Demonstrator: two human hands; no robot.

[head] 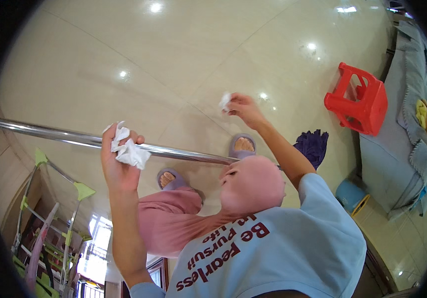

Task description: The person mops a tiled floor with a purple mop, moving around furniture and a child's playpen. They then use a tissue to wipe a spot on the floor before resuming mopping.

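Observation:
A shiny metal pole [68, 136] slants from the left edge across to my raised knee in pink trousers. My left hand [118, 156] has its fingers curled at the pole and holds a crumpled white tissue [134, 154] against it. To the right, my right hand [245, 110] is raised above the floor, a small wad of white tissue [225, 102] pinched in its fingertips. Beyond my knee the pole points towards a mop head of dark purple strips [312, 149]. Whether the two join is hidden by my knee and arm.
On the right, a red plastic stool [375, 104] lies tipped against a seat with a grey cover [388, 164]. A yellow cloth [421, 113] rests on it; a blue bucket [347, 194] is nearby. Lower left stands a metal rack with lime-green fittings [83, 190]. Glossy floor tiles [168, 56] stretch ahead.

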